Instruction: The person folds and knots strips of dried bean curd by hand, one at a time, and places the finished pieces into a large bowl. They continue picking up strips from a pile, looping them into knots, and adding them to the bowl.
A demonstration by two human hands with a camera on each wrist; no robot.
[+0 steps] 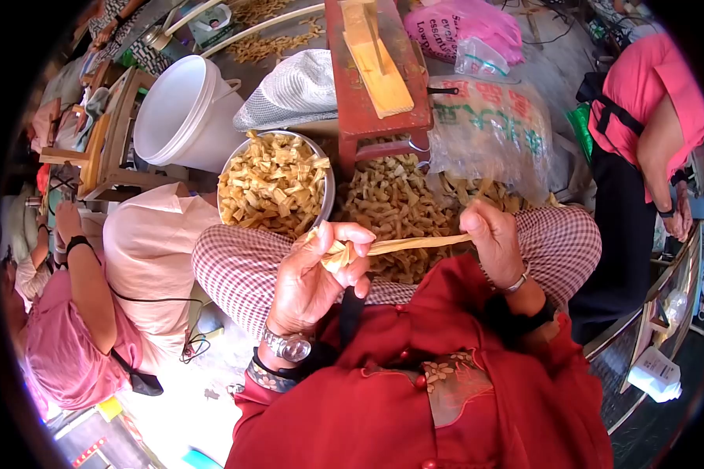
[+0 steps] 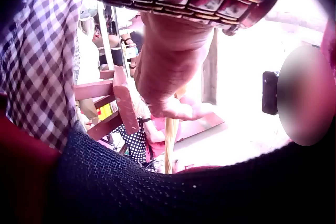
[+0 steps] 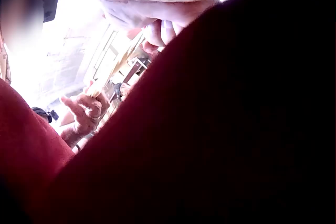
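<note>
A pale yellow strip (image 1: pixel 418 244) is stretched between both hands above the lap in the head view. My left hand (image 1: pixel 309 273) grips its bunched, knotted-looking end between thumb and fingers. My right hand (image 1: pixel 494 241) pinches the other end, its fingers curled. In the left wrist view the strip (image 2: pixel 169 145) hangs beside my left hand (image 2: pixel 176 71). The right wrist view shows the strip (image 3: pixel 122 58) running from my right hand (image 3: pixel 157 34) to my left hand (image 3: pixel 84 113); a dark red sleeve covers much of that view.
Beyond my knees stand a metal bowl (image 1: pixel 330 195) of folded yellow pieces, a pile of browner pieces (image 1: pixel 399 199), a red bench (image 1: pixel 379 129) with a wooden tool (image 1: pixel 379 74), a white bucket (image 1: pixel 172 117) and a plastic bag (image 1: pixel 489 133). People sit at both sides.
</note>
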